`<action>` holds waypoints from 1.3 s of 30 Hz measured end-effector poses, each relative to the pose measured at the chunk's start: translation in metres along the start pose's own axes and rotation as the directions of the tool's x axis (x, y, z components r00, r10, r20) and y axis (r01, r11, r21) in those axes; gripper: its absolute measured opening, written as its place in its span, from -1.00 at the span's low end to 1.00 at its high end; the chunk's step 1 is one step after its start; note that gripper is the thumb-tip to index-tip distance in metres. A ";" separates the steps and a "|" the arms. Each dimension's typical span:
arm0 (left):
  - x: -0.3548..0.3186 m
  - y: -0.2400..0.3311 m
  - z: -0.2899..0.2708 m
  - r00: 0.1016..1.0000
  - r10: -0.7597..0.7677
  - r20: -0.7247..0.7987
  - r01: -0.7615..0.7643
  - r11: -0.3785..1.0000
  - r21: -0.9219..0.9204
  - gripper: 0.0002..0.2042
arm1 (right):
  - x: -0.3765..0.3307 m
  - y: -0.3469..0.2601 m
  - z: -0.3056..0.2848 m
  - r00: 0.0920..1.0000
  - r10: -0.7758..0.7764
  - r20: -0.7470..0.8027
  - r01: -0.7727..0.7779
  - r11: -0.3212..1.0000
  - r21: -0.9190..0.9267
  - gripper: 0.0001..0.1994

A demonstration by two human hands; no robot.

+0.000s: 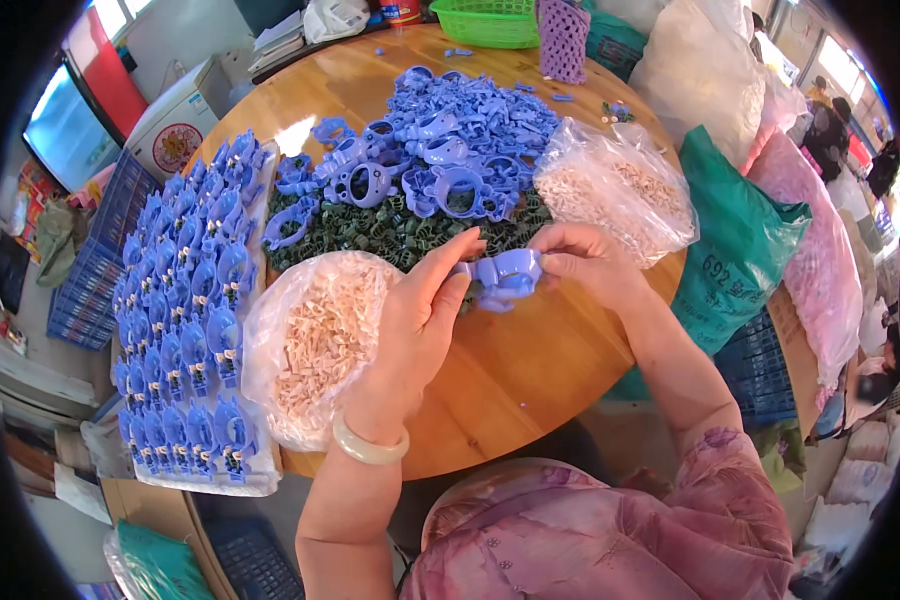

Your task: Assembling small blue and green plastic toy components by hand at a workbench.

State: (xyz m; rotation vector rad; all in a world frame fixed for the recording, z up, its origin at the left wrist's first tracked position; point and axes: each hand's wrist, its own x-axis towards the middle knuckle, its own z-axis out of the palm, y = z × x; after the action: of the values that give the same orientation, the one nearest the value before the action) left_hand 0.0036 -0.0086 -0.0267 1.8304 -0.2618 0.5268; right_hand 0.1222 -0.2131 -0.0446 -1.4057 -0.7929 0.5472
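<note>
Both hands meet over the near half of the round wooden table (530, 370), and between them is one blue plastic part (505, 275). The left hand (420, 320), with a pale bangle (368, 445) on its wrist, presses thumb and fingertips against the left end of the part. The right hand (580, 262) pinches the right end. Both grips are closed on the part, which is held just above the table rather than resting on it, probably so both ends can be worked at once.

Just left of the table's near edge, beside the left hand, lies an open clear bag of small pale pieces (315, 345). Its mouth is turned toward the hands, within easy reach.

Beyond the hands, near the table's middle, a spread of small dark green pieces (390, 232) lies flat. On top of it and behind it sits a loose heap of blue plastic parts (440, 150), like the one in hand. A second clear bag of pale pieces (615, 190) sits at the table's right side, just past the right hand.

Along the table's left edge a tray (260, 485) carries blue parts set in neat rows (195, 300), kept apart from the loose heap.

At the table's far edge stands a green basket (485, 22).
</note>
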 end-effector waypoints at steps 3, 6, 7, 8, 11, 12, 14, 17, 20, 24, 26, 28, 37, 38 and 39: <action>0.001 0.005 0.002 0.997 0.069 0.030 -0.073 0.983 0.169 -0.65 | -0.001 0.003 -0.006 0.995 -0.084 0.052 0.080 0.993 0.082 -0.88; 0.001 0.010 0.003 0.994 0.104 0.035 -0.109 0.929 0.355 -0.63 | 0.001 -0.004 -0.008 0.961 -0.274 0.039 0.276 0.960 -0.049 -0.90; 0.001 0.011 0.004 0.991 0.128 0.033 -0.129 0.890 0.437 -0.63 | 0.001 -0.005 -0.009 0.918 -0.388 0.085 0.397 0.888 -0.230 -0.91; 0.001 0.017 0.006 0.996 0.089 0.020 -0.089 0.899 0.429 -0.62 | 0.002 -0.007 -0.009 0.861 -0.486 0.150 0.503 0.769 -0.396 -0.91; 0.000 0.019 0.003 0.997 0.079 0.023 -0.081 0.875 0.477 -0.61 | 0.000 -0.011 -0.001 0.852 -0.501 0.153 0.515 0.748 -0.418 -0.91; -0.002 0.025 0.001 1.000 0.023 -0.001 -0.020 0.899 0.438 -0.60 | 0.002 -0.013 0.002 0.854 -0.498 0.149 0.512 0.752 -0.415 -0.90; -0.004 0.028 -0.008 0.995 0.100 0.003 -0.085 0.832 0.548 -0.59 | 0.008 -0.014 0.006 0.814 -0.570 0.114 0.555 0.704 -0.443 -0.82; -0.002 0.036 -0.008 0.986 0.162 -0.032 -0.119 0.832 0.542 -0.57 | -0.002 -0.002 -0.001 0.836 -0.539 -0.106 0.456 0.789 -0.413 -0.74; 0.002 0.060 -0.024 0.991 0.107 -0.082 -0.048 0.849 0.526 -0.56 | -0.008 -0.002 -0.011 0.869 -0.473 -0.144 0.406 0.849 -0.337 -0.74; 0.001 0.076 -0.073 0.958 0.178 -0.223 0.001 0.781 0.625 -0.57 | -0.006 -0.004 -0.003 0.888 -0.446 -0.114 0.388 0.858 -0.337 -0.74; 0.001 0.082 -0.103 0.935 0.164 -0.313 0.061 0.798 0.600 -0.58 | -0.005 -0.003 -0.002 0.892 -0.439 -0.110 0.387 0.865 -0.320 -0.75; -0.001 0.081 -0.135 0.897 0.092 -0.433 0.188 0.808 0.559 -0.56 | -0.007 -0.004 -0.003 0.896 -0.425 -0.130 0.368 0.873 -0.321 -0.75; -0.034 0.023 -0.230 0.756 0.065 -0.651 0.552 0.471 0.688 -0.51 | -0.005 -0.009 0.003 0.924 -0.355 -0.143 0.297 0.900 -0.319 -0.80; -0.037 0.017 -0.228 0.763 0.072 -0.643 0.548 0.456 0.701 -0.51 | -0.005 -0.009 0.003 0.923 -0.356 -0.145 0.296 0.900 -0.321 -0.80; -0.039 0.011 -0.226 0.769 0.080 -0.634 0.543 0.441 0.714 -0.51 | -0.004 -0.010 0.004 0.926 -0.352 -0.136 0.292 0.897 -0.333 -0.82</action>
State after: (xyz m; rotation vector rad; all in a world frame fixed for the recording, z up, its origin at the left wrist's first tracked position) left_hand -0.0859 0.1975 0.0190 2.4962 0.9202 1.1375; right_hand 0.1160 -0.2148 -0.0358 -1.5408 -0.9587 0.0236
